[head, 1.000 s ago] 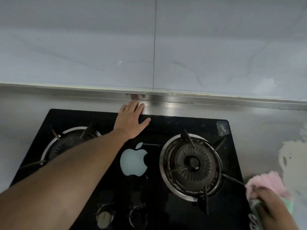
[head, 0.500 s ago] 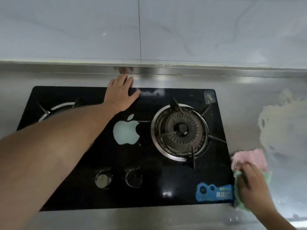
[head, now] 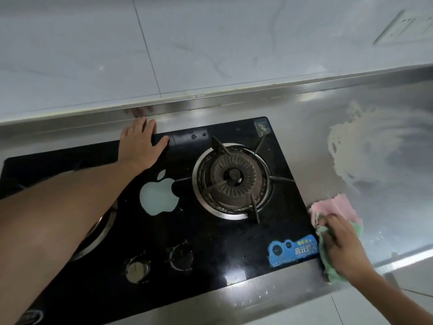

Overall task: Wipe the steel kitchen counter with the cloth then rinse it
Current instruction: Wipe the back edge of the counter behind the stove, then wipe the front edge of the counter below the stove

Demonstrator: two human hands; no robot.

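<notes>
Smears (head: 344, 156) on steel counter (head: 386, 219), tiled wall (head: 210, 43)

Two arms in shot, and both were bare. The left forearm (head: 70, 219) filled the lower left corner, broad and thick near the lens and narrowing to a slim wrist, uncovered all the way to the frame edge. The left hand (head: 138, 146) showed its back, four fingers and a thumb, bare as well, the nails too small to read. Over on the other side, the right forearm (head: 398, 299) was just as bare, and the right hand (head: 339, 242) showed rounded knuckles and a smooth back.
</notes>
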